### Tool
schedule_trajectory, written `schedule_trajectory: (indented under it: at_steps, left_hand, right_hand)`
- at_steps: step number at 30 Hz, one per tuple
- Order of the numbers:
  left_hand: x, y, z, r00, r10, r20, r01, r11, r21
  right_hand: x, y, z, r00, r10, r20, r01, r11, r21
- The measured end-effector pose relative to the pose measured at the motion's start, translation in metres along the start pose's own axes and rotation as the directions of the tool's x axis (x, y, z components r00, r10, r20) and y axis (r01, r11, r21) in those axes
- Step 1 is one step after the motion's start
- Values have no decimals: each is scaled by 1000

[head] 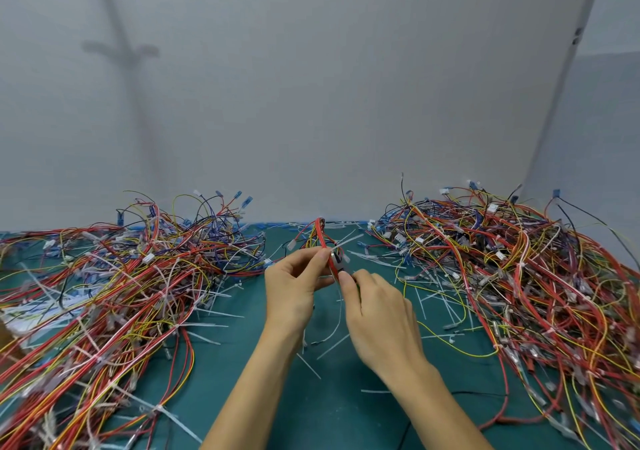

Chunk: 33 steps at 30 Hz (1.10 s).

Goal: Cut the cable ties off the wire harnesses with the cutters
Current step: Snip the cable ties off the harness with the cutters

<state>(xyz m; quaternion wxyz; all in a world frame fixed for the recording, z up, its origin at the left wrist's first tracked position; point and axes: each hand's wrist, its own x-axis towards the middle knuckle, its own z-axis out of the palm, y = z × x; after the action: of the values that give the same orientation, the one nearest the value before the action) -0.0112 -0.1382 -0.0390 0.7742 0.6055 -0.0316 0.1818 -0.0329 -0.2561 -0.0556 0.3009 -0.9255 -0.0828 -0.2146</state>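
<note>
Found the left hand (294, 287) clenched on a wire harness (320, 238), thumb and fingertips pinching the red and yellow strands and holding the bundle raised off the green counter (263, 380). Found the right hand (381, 314) just right of that harness, fingers curled round the cutters (341, 265). Saw only the grey tip of the tool, set against the harness at the pinch point, with the handles hidden inside the hand. Could not judge blade position.

Noted a white cable tie (350, 240) on the harness just above the tip, with its tail sticking out to the right.

Recorded a large tangled pile of harnesses (121, 276) well left of the held harness, with many white ties bound in. Recorded a second pile (512, 276) well right of it, reaching the frame edge.

Noted loose white tie offcuts (434, 299) scattered on the counter between the held harness and the second pile, and more below the harness, under both wrists. Noted a single yellow wire (457, 347) lying loose to the lower right of the harness.

Saw a plain grey wall (311, 103) behind the harness, meeting the counter along blue tape (277, 224).
</note>
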Motion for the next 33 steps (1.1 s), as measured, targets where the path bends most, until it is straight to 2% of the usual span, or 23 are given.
schedule_trajectory:
  at_steps: [13,25,30,33]
  left_hand:
    - [1,-1,-1,1000,-4,14,4,1000,3]
    - [3,-3,-2,1000,-9,26,8,999,50]
    - [2,-4,-2,999,-2,45,0,999,45]
    - [1,-5,-2,1000,-16,21,16,1000,0]
  right_hand:
    - [0,-1,-3,1000,19,9,-18,998,-52]
    - [2,-2,-9,999,7,38,-8,1000,24]
    - [3,1,-6,997,40,66,-44,998,54]
    - [5,2,-6,995,85,47,-91,986,137]
